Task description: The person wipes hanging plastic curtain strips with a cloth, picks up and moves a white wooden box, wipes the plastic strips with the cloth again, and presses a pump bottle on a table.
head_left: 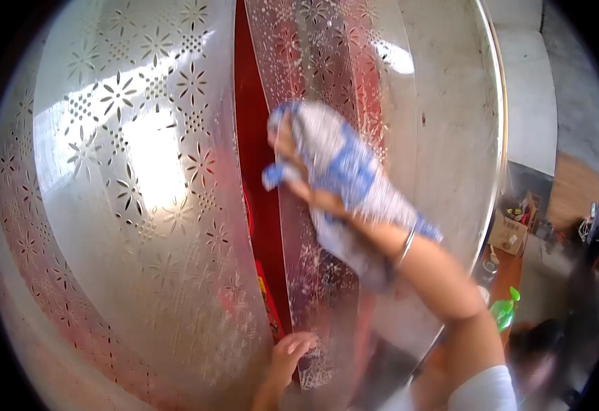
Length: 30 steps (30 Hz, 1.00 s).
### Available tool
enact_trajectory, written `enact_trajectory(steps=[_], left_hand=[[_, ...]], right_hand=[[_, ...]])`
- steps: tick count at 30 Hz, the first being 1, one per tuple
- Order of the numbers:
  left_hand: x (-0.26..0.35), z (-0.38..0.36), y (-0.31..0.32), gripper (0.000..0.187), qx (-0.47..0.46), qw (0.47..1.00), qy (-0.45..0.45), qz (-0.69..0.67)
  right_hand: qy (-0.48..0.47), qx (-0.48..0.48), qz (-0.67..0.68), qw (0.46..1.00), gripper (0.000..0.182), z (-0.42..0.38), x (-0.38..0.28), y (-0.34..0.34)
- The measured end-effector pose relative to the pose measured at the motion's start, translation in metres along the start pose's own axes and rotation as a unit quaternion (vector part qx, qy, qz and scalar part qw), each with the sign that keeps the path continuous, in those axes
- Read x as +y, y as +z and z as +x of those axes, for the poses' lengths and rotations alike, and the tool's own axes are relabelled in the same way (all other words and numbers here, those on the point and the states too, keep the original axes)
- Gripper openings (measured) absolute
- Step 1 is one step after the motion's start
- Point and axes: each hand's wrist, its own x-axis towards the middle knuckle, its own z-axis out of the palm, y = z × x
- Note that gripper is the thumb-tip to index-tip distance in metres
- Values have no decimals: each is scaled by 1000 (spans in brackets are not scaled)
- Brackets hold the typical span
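Observation:
A blue-and-white cloth (pixel 344 154), blurred by motion, lies against the narrow metal door panel (pixel 320 288). My right hand (pixel 286 142) is closed on the cloth, which partly covers its fingers and wrist. Water drops and whitish suds streak the panel, which has cut-out flower patterns. Lower down, my left hand (pixel 292 348) has its fingers curled over the panel's inner edge. Beside it a wider door panel (pixel 156 164) with the same flower cut-outs stands at the left. Between the panels a gap shows a red interior (pixel 255 144).
A green spray bottle (pixel 505 312) stands on a brown surface at the lower right. Behind it is a cardboard box (pixel 508 233) with things in it. A plain metal side panel (pixel 453 123) bounds the doors on the right. Dark blurred shapes fill the lower right corner.

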Motion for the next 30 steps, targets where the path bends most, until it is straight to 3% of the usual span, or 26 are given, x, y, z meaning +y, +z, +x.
enact_trajectory(steps=[1,2,3,4,7,9,12,14,18,20,23,24,27,30], left_hand=[[3,3,2,28,-5,1000,7,1],[7,5,3,27,-16,1000,-2,-13],[11,4,5,27,-26,999,-14,-27],[17,4,6,28,-42,999,-13,-30],[39,8,9,27,-70,997,-10,-31],[55,6,20,28,-83,996,9,-34],[65,20,30,30,-114,991,59,-34],[51,20,35,34,-112,985,128,-1],[50,15,50,31,-79,993,70,-46],[31,17,48,30,-10,994,108,29],[24,6,52,30,2,987,157,40],[27,-4,53,29,26,968,188,161],[57,-28,68,32,-31,972,197,121],[62,-34,66,32,-28,967,186,171]], right_hand=[[12,-62,-148,987,65,26,-16,-67],[13,36,-167,985,60,42,3,-78],[-53,232,-21,971,58,66,55,-48],[-34,255,-12,966,56,82,65,-63],[73,303,-168,935,57,104,49,-105],[41,323,-92,941,58,108,48,-103],[66,363,-31,929,60,96,37,-82],[84,346,24,934,62,62,17,-64],[134,260,126,948,73,-22,-23,-38],[164,227,144,949,75,-71,-45,-16],[238,170,188,938,74,-149,-87,21],[261,167,198,930,72,-182,-100,38],[334,127,201,912,64,-266,-138,79],[361,78,185,911,60,-285,-161,81]])
